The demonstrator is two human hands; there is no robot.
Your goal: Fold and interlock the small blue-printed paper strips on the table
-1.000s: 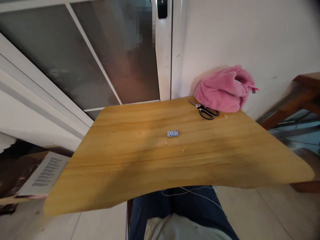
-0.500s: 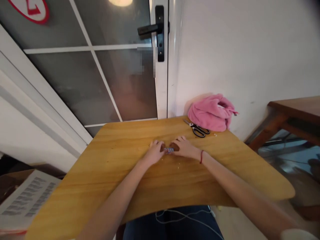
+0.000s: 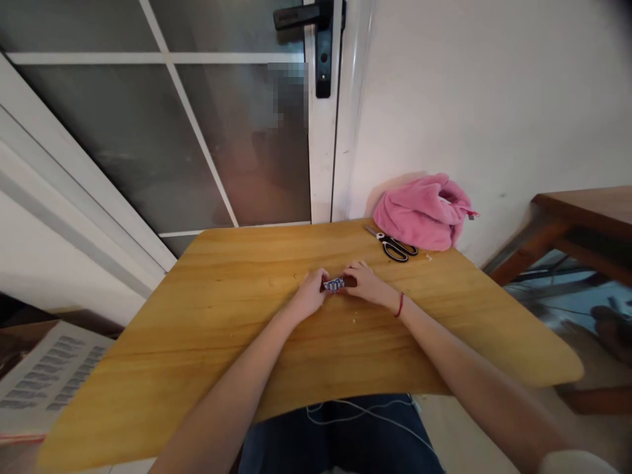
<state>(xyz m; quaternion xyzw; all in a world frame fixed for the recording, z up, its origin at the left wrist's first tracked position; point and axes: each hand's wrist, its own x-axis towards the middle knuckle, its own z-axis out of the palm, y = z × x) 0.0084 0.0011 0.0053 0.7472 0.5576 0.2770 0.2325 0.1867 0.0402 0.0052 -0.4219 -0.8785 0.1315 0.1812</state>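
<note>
Over the middle of the wooden table, a small blue-and-white patterned piece point(image 3: 334, 284) is held between my two hands; its exact kind is too small to tell. My left hand point(image 3: 312, 291) pinches its left end with thumb and fingers. At the other end, the fingertips of my right hand point(image 3: 364, 282) grip it, with a red string bracelet point(image 3: 399, 305) on that wrist. Beyond my right hand lie black-handled scissors point(image 3: 396, 247), their blades pointing to the back left.
A pink plush bag point(image 3: 424, 212) sits at the table's back right corner against the wall. Small white scraps point(image 3: 354, 320) dot the wooden table point(image 3: 207, 329). A glazed door point(image 3: 247, 151) stands behind it. A printed carton point(image 3: 54, 372) is at lower left, and a white cable point(image 3: 365, 411) crosses my lap.
The view has tipped slightly downward. My left fingers have drawn closer together around the patterned piece, and more of its striped face now shows. The scissors and bag stay in place.
</note>
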